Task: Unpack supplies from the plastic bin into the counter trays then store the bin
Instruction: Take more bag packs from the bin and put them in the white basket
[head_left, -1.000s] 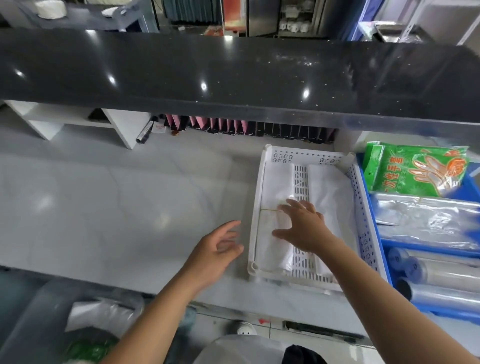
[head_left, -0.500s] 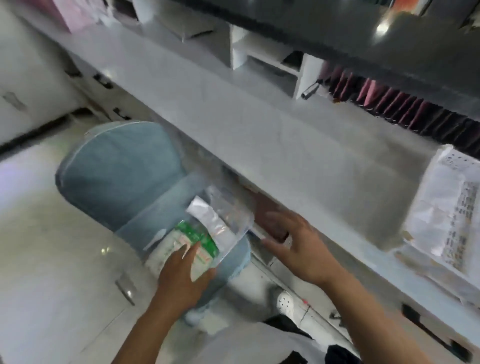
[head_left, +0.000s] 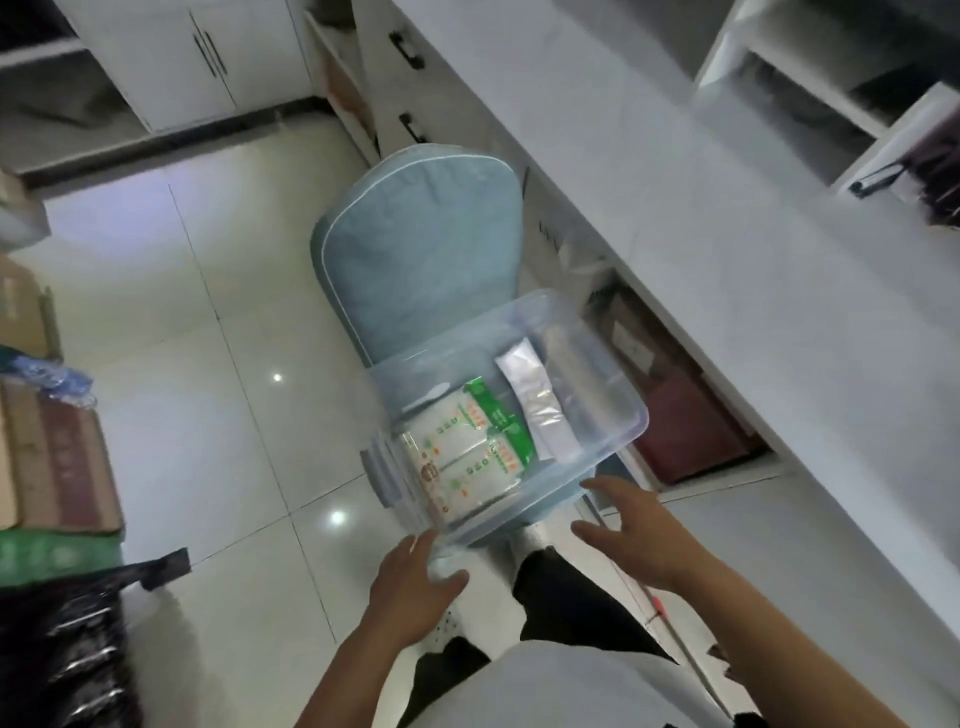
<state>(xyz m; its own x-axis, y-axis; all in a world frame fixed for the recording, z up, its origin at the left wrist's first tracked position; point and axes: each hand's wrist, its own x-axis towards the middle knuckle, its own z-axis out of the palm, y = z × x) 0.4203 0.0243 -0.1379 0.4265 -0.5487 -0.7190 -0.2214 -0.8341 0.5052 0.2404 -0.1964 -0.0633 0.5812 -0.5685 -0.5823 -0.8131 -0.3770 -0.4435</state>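
A clear plastic bin rests on the seat of a light-blue chair beside the white counter. Inside it lie green-and-white supply packets and a silvery packet. My left hand is at the bin's near left corner, fingers and thumb spread against it. My right hand hovers open just short of the bin's near right edge, not touching it. The counter trays are out of view.
Under the counter there are open shelves with a dark red box. Cardboard boxes and a black plastic bag stand on the left. White cabinets line the far wall. My legs stand below the bin on the tiled floor.
My view swung from the counter tray down to the bin on the chair. My left hand left the packets inside the bin for its near corner. My right hand came toward the bin's near edge.
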